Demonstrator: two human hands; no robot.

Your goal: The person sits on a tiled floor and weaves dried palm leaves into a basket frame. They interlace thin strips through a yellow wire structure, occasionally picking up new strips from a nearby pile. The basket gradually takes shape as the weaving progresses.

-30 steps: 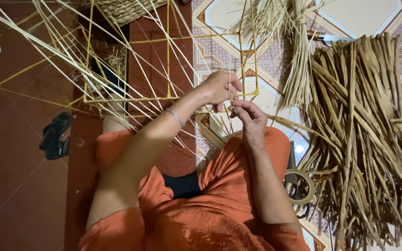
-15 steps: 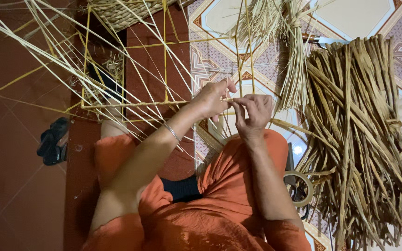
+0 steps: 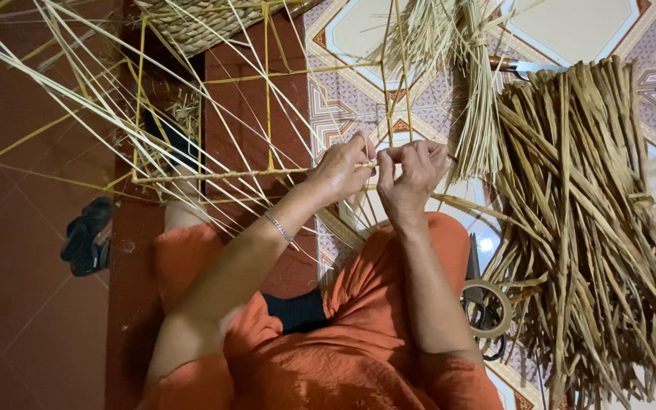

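Note:
My left hand [image 3: 339,171] and my right hand [image 3: 417,168] meet fingertip to fingertip over my orange-clad lap [image 3: 358,334]. Both pinch a pale straw strand [image 3: 371,163] at the end of a straw-wrapped horizontal bar [image 3: 222,175] of a yellow wire frame [image 3: 267,83]. A thin bracelet [image 3: 279,226] circles my left wrist. Long loose straw strands [image 3: 115,114] fan out from the bar up and to the left. A tuft of fine straw [image 3: 468,91] hangs just right of my right hand.
A big bundle of flat dried leaves [image 3: 594,228] covers the patterned tile floor [image 3: 343,38] at right. Scissors and a tape ring [image 3: 487,307] lie by my right knee. A woven basket [image 3: 191,19] sits at top, black sandals [image 3: 89,237] at left.
My right hand has risen level with my left, so the fingertips now touch at the bar's end. The left hand shifted slightly left and down along the bar.

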